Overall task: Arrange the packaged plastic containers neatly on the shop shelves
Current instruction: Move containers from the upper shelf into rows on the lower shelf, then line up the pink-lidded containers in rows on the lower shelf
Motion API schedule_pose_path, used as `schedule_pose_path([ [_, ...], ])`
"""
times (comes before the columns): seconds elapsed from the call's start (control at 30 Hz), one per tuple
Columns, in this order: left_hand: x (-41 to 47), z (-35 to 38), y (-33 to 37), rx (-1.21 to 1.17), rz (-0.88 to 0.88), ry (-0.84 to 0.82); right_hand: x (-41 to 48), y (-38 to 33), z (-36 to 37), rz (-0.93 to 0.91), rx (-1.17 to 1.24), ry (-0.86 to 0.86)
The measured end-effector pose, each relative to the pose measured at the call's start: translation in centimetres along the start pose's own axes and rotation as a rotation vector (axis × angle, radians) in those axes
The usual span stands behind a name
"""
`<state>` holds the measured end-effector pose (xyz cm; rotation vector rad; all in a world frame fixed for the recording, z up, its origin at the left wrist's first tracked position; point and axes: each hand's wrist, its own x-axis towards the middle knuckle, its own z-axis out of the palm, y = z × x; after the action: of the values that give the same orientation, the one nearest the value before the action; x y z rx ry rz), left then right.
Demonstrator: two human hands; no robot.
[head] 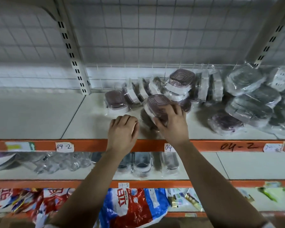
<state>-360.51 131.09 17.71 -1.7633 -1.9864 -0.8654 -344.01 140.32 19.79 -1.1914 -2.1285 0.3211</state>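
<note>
Packaged plastic containers [156,106]: head view only.

- Purple-lidded pack in clear wrap, mid shelf [39,116], near the front edge. It sits tilted, lid facing up and left.
- Right hand [173,124] grips this pack from its near right side, with the fingers spread over the lid and the thumb low on the side wall. My guess is the hold turns the pack onto its edge to match the row behind.
- A darker pack [146,120] lies under it, flat on the shelf, touching it. Blur hides the detail.
- Left hand [123,129] rests on the shelf just left of the pack. Its fingers are curled under and nothing shows in them. It is probably bracing, or waiting to steady the next piece.
- Far row [138,92] holds like packs standing on edge, leaning right against a flat stack [179,83]. On edge they take less room, which likely explains the pose.
- Grey heap [250,96] at far right is loose and overlapping, not yet sorted. One purple pack [225,121] lies flat in front of it.
- Left half of the shelf is bare, so the row has room to extend.
- Orange rail [89,144] carries a paper tag [64,146] reading 04-2.
- Lower shelf [237,165] holds more wrapped ware, and detergent bags [130,204] lie below that.

Judgement: sorting is partway done.
</note>
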Motion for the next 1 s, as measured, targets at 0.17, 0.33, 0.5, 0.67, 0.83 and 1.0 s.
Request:
schedule_pose_path([
  [0.17,0.7,1.4,0.8,-0.108,0.083,-0.030,-1.4,0.1,-1.0,0.085,0.091,0.159],
  [0.33,1.7,3.5,3.2,-0.064,0.073,-0.261,-3.2,1.2,-2.4,0.115,0.103,0.272],
  [0.5,2.2,5.1,5.4,0.063,-0.021,-0.317,-4.4,2.6,-3.4,0.145,0.063,0.316],
  [0.67,3.5,5.6,6.4,0.113,-0.085,-0.355,-5.2,3.6,-3.9,0.148,0.033,0.332],
  [0.83,4.2,5.2,6.1,0.120,-0.075,-0.361,-5.3,3.9,-4.2,0.144,0.036,0.335],
  [1.0,4.3,4.7,5.0,0.106,-0.086,-0.394,-5.4,3.7,-4.0,0.146,0.081,0.380],
])
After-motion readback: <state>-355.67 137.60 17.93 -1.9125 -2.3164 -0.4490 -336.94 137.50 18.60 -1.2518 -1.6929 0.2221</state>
